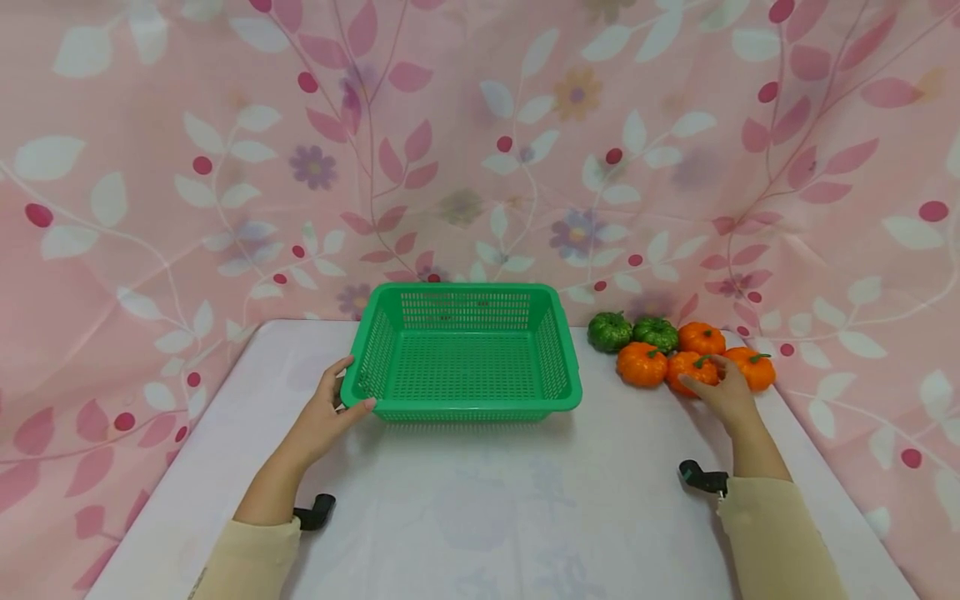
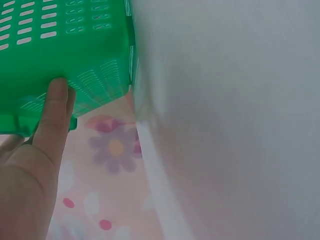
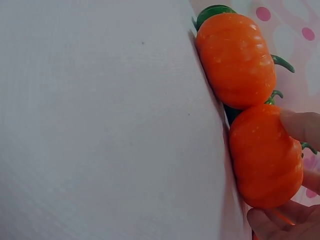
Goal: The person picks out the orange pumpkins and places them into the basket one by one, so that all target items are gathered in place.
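Observation:
A green plastic basket stands empty at the back of the white table. My left hand grips its left front corner, thumb on the rim; the left wrist view shows fingers against the basket's side. At the right, my right hand holds the middle front orange pumpkin between thumb and fingers. Up close in the right wrist view, this pumpkin touches another orange pumpkin. More orange pumpkins and two green ones sit around it.
A pink floral cloth hangs behind the table and around its sides. Small black devices are at both wrists, beside the beige sleeves.

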### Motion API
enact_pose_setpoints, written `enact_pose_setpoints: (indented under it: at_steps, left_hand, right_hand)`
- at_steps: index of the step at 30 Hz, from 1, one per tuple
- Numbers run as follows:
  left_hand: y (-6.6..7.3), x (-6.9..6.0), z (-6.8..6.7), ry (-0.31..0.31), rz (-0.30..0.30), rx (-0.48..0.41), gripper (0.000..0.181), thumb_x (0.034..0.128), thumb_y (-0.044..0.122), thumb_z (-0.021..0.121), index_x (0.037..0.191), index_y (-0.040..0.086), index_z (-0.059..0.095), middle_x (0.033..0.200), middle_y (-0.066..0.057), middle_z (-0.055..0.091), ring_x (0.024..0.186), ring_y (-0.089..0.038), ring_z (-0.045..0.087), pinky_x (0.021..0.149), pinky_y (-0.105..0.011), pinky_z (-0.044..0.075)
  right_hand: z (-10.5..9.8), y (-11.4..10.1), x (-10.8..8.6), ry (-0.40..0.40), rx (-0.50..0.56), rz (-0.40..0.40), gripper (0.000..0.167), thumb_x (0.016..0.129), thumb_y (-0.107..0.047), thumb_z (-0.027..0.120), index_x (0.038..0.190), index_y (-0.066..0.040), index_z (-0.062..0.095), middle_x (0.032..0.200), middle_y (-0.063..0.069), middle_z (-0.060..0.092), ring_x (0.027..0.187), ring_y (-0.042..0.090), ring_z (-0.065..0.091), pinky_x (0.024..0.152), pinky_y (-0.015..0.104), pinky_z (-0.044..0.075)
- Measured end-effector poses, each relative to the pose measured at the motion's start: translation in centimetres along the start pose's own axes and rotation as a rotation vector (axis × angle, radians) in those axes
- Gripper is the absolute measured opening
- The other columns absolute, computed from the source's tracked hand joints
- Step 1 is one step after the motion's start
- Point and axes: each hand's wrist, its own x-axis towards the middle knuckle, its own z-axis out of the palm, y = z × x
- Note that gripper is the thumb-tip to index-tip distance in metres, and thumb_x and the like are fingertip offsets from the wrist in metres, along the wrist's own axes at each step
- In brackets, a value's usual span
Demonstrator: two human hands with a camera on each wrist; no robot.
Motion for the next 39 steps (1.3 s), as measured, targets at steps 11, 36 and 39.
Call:
enact_pose_setpoints:
  at_steps: [11,36,39]
  left_hand:
    - [-0.2,0.1,-0.1,-0.006,0.002,-0.021,0.088,0.0982,0.033,0.067,0.16,0.012,0.008,0.152,-0.029,0.035,0.134,-0.043,0.043,0.107,-0.061,0.039]
    - [-0.6,0.1,-0.2,-0.018,0.0,-0.056,0.088,0.098,0.032,0.067,0.161,0.014,0.008,0.153,-0.028,0.033,0.135,-0.043,0.042,0.108,-0.061,0.038]
    - [-0.5,0.1,-0.2,-0.021,0.004,-0.054,0.088,0.0983,0.032,0.067,0.161,0.013,0.007,0.153,-0.029,0.033,0.134,-0.044,0.042,0.107,-0.06,0.04]
  right_hand:
    - [-0.2,0.5,-0.1,0.02,0.002,0.016,0.101,0.092,-0.058,0.063,0.159,-0.001,0.013,0.159,0.034,0.012,0.141,0.057,0.018,0.109,0.07,0.029]
    - [-1.6,0.2,-1.5,0.037,-0.067,0.007,0.105,0.089,-0.069,0.059,0.159,-0.003,0.018,0.155,0.039,0.017,0.133,0.06,0.025,0.104,0.072,0.034]
    - [-1.8,0.0,-1.7,0.037,-0.072,-0.01,0.104,0.089,-0.068,0.059,0.158,-0.002,0.019,0.155,0.039,0.016,0.133,0.06,0.025,0.103,0.073,0.034]
